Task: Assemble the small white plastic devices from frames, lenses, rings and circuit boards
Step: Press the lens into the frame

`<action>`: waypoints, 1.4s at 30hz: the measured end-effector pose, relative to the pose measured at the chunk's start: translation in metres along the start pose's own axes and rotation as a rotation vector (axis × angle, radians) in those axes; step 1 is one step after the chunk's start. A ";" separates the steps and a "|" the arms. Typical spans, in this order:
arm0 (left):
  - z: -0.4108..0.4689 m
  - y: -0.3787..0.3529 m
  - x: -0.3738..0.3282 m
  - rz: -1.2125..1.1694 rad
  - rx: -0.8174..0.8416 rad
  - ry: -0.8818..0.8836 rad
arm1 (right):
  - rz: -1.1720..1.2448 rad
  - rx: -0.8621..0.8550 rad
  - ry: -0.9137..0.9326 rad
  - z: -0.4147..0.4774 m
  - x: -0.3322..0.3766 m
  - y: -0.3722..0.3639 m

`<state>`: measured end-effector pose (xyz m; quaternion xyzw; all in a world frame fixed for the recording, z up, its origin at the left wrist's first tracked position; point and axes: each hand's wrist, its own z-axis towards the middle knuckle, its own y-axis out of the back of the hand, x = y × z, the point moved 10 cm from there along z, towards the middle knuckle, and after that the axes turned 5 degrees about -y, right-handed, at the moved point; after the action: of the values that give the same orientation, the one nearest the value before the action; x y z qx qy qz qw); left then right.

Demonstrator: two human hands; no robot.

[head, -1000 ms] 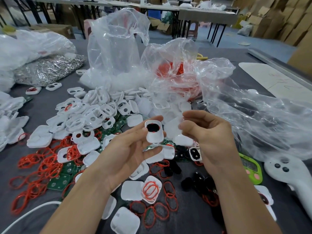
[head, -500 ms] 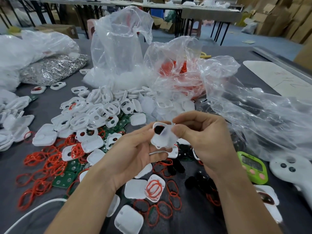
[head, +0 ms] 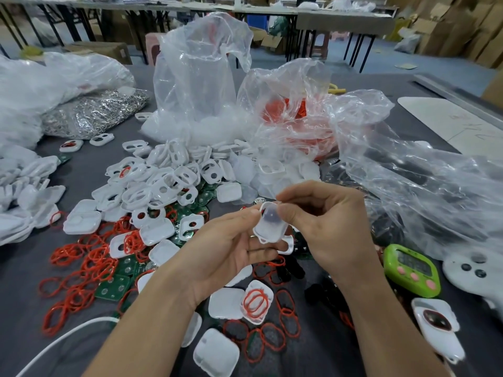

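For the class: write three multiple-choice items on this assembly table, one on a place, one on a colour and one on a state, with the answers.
1. Where does the green timer lie?
A. At the far left edge.
B. At the right, next to the white controller.
C. In the person's palm.

2. What colour are the loose rings on the table?
A. Blue.
B. Yellow.
C. Red.

3. How is the white piece at the centre kept?
A. Gripped by the left hand and the right hand, off the table.
B. Lying flat, untouched.
C. Held by one hand alone.

Answers:
1 B: the timer sits beside the controller.
2 C: the scattered rings are red.
3 A: fingers of both hands grip it in the air.
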<state>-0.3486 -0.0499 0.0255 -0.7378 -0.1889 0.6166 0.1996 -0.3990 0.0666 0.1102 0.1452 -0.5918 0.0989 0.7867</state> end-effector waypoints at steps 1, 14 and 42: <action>0.000 0.000 0.000 -0.001 0.001 -0.002 | -0.024 -0.017 0.007 -0.001 0.000 0.000; 0.001 0.001 0.004 -0.046 0.001 0.012 | -0.206 -0.105 0.070 -0.006 0.003 0.000; 0.000 0.010 -0.006 0.078 -0.123 -0.076 | 0.101 -0.308 -0.237 0.000 -0.049 0.028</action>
<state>-0.3494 -0.0615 0.0247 -0.7314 -0.2051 0.6388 0.1222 -0.4218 0.0934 0.0667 0.0042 -0.6949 0.0287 0.7185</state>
